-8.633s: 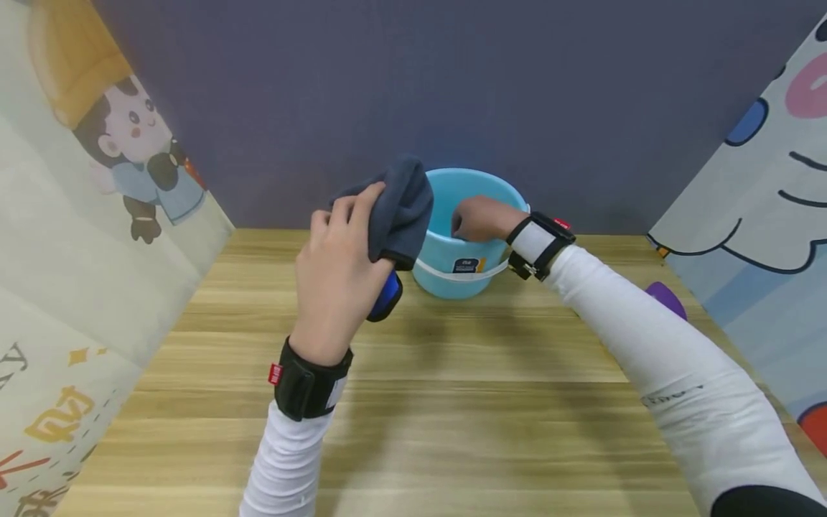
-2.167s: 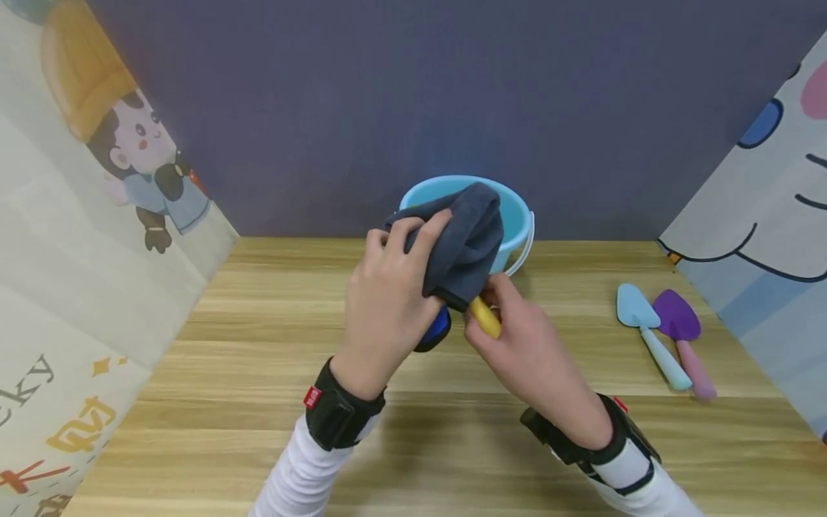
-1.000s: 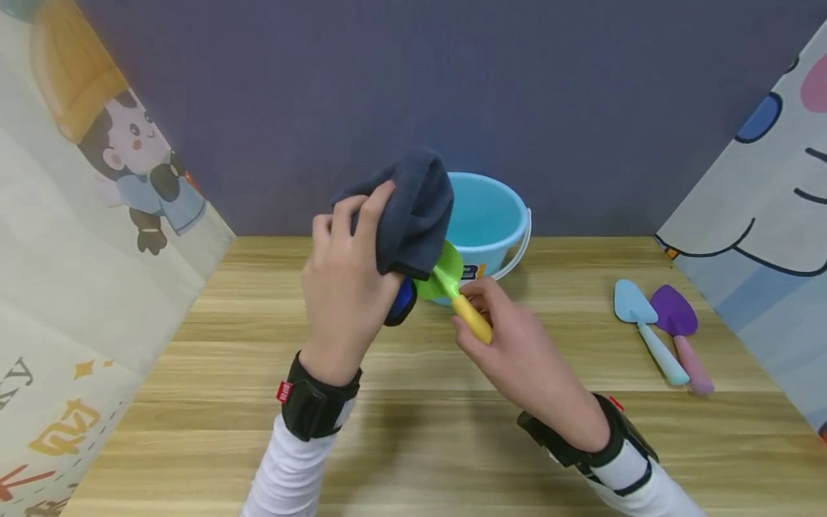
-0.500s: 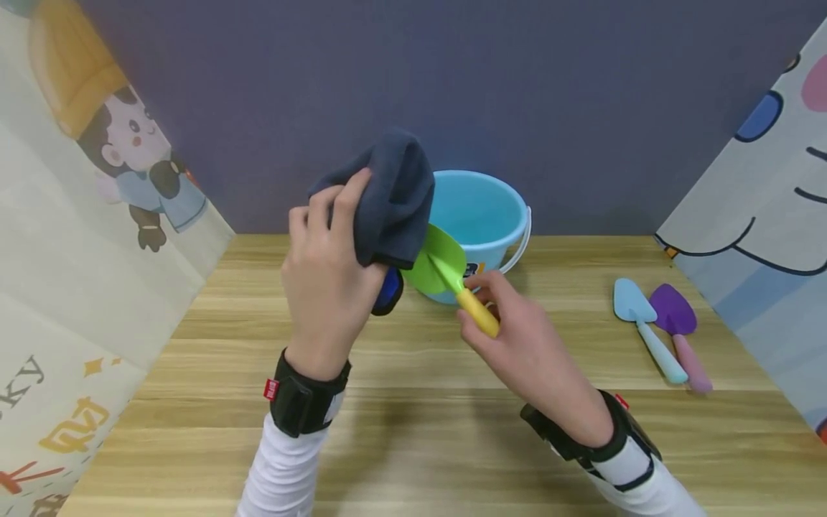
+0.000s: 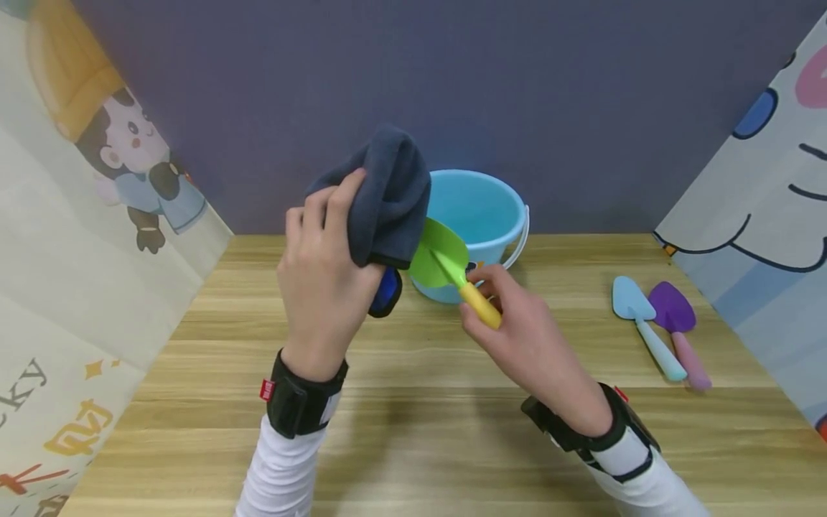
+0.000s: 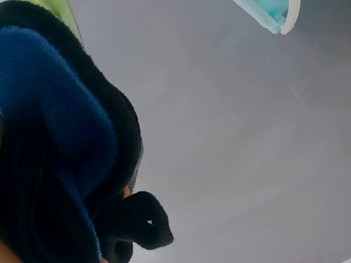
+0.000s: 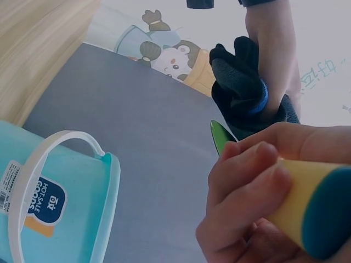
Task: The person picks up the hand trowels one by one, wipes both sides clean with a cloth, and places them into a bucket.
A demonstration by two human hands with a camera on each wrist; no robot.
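My left hand [image 5: 326,276] grips a bunched dark grey cloth [image 5: 390,201], raised in front of the bucket's left side. The cloth's blue plush underside [image 6: 60,93], black edging and a small loop [image 6: 145,219] show in the left wrist view. My right hand [image 5: 526,337] holds a small trowel by its yellow handle [image 5: 480,306], thumb and fingers curled round it. Its green blade [image 5: 442,251] tilts up and left, its far edge by or behind the cloth; whether they touch I cannot tell. Behind the blade stands a light blue bucket [image 5: 497,248] with a white handle [image 7: 52,143].
On the wooden table [image 5: 400,445] at the right lie a light blue trowel [image 5: 633,299] and a purple trowel with a pink handle [image 5: 675,309], side by side. A dark grey panel [image 5: 323,86] rises behind the bucket. Printed sheets [image 5: 52,251] flank both sides.
Earlier my right hand was inside the bucket; later it held the yellow handle with the cloth over the blade. Since then the cloth has moved left and up, uncovering most of the green blade.
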